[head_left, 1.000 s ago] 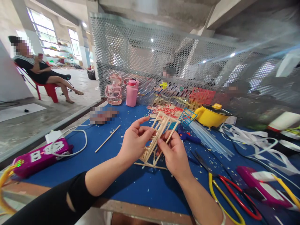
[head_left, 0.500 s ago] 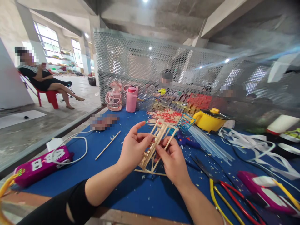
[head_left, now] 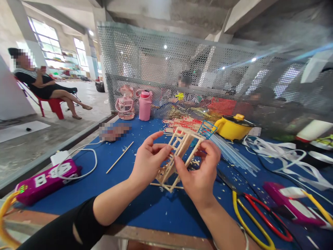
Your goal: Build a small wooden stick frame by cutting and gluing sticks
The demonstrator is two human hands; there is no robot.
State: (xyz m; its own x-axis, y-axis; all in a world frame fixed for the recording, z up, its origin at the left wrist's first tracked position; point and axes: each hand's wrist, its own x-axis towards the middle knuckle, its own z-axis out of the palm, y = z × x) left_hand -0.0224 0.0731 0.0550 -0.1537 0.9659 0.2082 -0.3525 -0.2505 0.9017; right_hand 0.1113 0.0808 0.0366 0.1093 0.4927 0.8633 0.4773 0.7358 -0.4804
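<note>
A small open model (head_left: pixel 183 148) of pale wooden sticks stands tilted over the blue work surface (head_left: pixel 153 215). My left hand (head_left: pixel 145 163) grips its left side between thumb and fingers, the index finger stretched up. On the right side my right hand (head_left: pixel 200 173) holds the frame, thumb in front and fingers curled behind the upper stick. Crossing sticks form the frame's lower end, near the surface; my fingers hide parts of it. A single loose stick (head_left: pixel 119 158) lies to the left of my left hand.
Behind the model lie red-tipped sticks (head_left: pixel 182 123), a blue lattice piece (head_left: pixel 207 128) and clear glue sticks (head_left: pixel 234 152). A yellow pot (head_left: pixel 231 127) stands behind. Cutters with red and yellow handles (head_left: pixel 267 211) lie right; power strips (head_left: pixel 47 180) and cables flank the area. A person (head_left: pixel 39 83) sits far left.
My right hand has moved up and right along the model, its fingers now behind the upper stick. The model's top has shifted slightly up and right. My left hand keeps its grip.
</note>
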